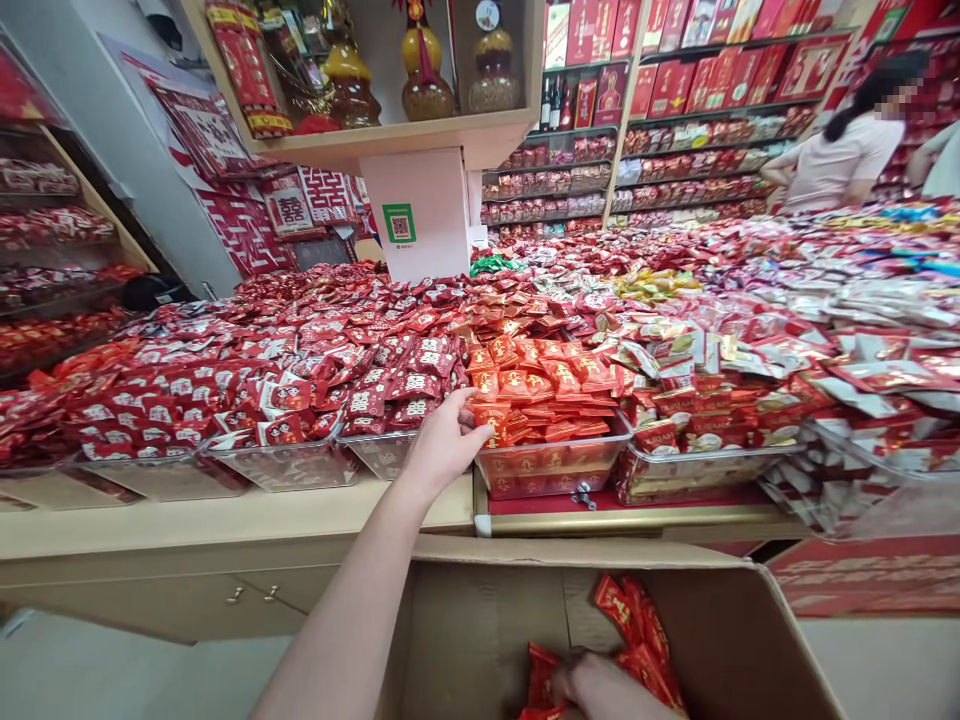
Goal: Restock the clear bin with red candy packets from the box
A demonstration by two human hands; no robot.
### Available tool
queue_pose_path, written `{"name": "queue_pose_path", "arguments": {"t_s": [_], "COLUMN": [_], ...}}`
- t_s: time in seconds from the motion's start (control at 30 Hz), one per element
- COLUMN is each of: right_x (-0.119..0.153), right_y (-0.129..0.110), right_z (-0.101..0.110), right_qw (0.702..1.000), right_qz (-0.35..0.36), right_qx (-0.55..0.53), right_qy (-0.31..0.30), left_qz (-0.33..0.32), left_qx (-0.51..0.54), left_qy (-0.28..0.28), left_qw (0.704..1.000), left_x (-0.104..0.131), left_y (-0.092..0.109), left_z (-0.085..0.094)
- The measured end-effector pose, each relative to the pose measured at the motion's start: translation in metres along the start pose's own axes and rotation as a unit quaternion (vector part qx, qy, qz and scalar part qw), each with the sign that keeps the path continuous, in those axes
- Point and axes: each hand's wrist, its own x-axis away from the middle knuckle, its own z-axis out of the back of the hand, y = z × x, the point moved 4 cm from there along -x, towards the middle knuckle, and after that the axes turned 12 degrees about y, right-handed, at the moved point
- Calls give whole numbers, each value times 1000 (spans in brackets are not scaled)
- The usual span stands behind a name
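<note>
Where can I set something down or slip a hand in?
The pale counter strip in front of the left clear bins is bare. Inside the box, there's open room left of the right hand and red packets. Those bins are crowded.

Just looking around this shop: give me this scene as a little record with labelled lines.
Place: shop counter heaped with wrapped packets
Left hand: at the left edge of a clear bin, thumb at its orange-red packets; grip unclear
Right hand: down in an open cardboard box, among red packets; fingers partly hidden
Beside that bin: darker red packets to the left
Behind: green-framed QR code on a pillar
Other person: light top, back right
</note>
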Motion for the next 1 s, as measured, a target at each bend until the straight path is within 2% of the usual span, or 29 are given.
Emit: {"name": "queue_pose_path", "arguments": {"t_s": [0.1,0.17,0.2,0.27,0.33,0.4,0.43,0.5,0.6,0.8,0.9,1.0], "right_x": [9,18,22,29,32,29,27,21,12,5,7,9], "right_y": [-11,-23,-29,-41,-48,-51,-52,-53,-51,-44,-37,-33], "right_z": [25,57,77,116,152,179,188,196,193,182,187,189], "right_qw": [998,986,975,942,903,869,856,834,796,680,629,609], "right_qz": [-7,4,9,28,47,65,73,80,60,5,4,19], "right_qx": [-59,-145,-195,-298,-376,-418,-428,-449,-504,-654,-691,-695], "right_qy": [30,78,108,150,203,258,280,309,328,333,356,382], "left_qz": [3,16,29,62,90,116,131,155,169,186,165,153], "left_qx": [32,106,158,248,304,333,344,371,418,426,400,338], "left_qy": [40,34,10,-76,-193,-305,-343,-369,-343,-354,-344,-325], "left_qw": [999,994,987,964,929,885,864,838,824,811,833,870], "left_x": [1,6,10,21,35,51,58,66,69,72,68,64], "left_y": [9,21,27,41,54,62,63,64,62,60,54,49], "left_z": [7,11,12,9,2,-6,-11,-17,-22,-26,-28,-32]}}
